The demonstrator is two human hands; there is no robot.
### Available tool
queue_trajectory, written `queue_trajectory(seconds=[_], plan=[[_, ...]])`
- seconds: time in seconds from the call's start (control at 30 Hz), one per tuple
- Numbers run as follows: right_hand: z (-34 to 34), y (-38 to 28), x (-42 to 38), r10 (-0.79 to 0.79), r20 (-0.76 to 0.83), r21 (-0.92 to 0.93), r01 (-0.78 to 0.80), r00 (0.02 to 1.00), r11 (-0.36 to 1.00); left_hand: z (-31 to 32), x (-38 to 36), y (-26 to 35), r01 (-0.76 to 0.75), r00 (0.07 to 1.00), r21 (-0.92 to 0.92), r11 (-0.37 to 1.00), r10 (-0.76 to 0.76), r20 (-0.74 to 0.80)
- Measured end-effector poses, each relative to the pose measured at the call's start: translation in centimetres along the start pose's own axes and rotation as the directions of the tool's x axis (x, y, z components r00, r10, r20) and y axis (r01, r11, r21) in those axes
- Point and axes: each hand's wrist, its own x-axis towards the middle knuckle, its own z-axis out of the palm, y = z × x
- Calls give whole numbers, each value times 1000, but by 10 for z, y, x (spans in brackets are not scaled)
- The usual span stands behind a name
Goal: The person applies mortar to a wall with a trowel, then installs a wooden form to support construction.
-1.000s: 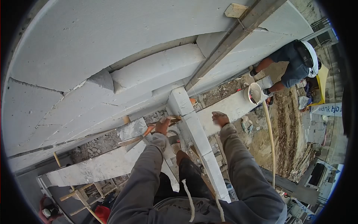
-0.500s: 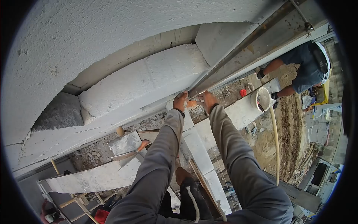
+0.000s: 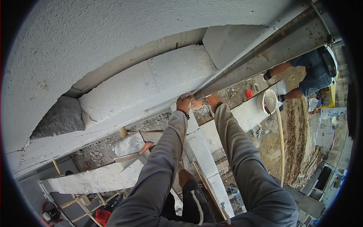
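My left hand is closed, at the lower end of a rusty steel beam. A small orange piece, perhaps brick, shows at its fingers. Just to the right, my right hand has its fingers bent towards that piece, close under the beam; what they grip is too small to make out. Beneath both hands runs a narrow pale ledge of blocks. A trowel with an orange-brown handle lies on a pale board left of my left forearm.
A white bucket stands on a plank at the right, beside a person in dark shorts. A pale pole slants below it. The white block wall rises ahead. Another person is at the lower left, beyond wooden scaffolding.
My left hand has shifted slightly right and its fingers have closed in over the orange piece. My right hand has moved little. The view has tilted slightly.
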Motion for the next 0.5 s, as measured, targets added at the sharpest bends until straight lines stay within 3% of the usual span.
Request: queue_trajectory(seconds=[0.07,0.13,0.17,0.23,0.5], plan=[[-6,-7,-1,42,-17,9,-42,999,999,-2,2,-3,-3,1000,-7,1000,3,-12],[-28,-16,-3,90,178,-34,-85,980,996,2,-1,2,10,1000,-59,998,-11,-17],[-26,-15,-2,93,178,-35,-88,980,996,4,-2,4,11,1000,-59,998,-12,-15],[-20,-15,-1,103,120,-192,-79,987,978,8,-8,9,13,999,-27,1000,-14,-47],[-25,-21,-7,103,-17,-128,-104,995,986,8,-8,6,-52,998,-21,998,52,-34]])
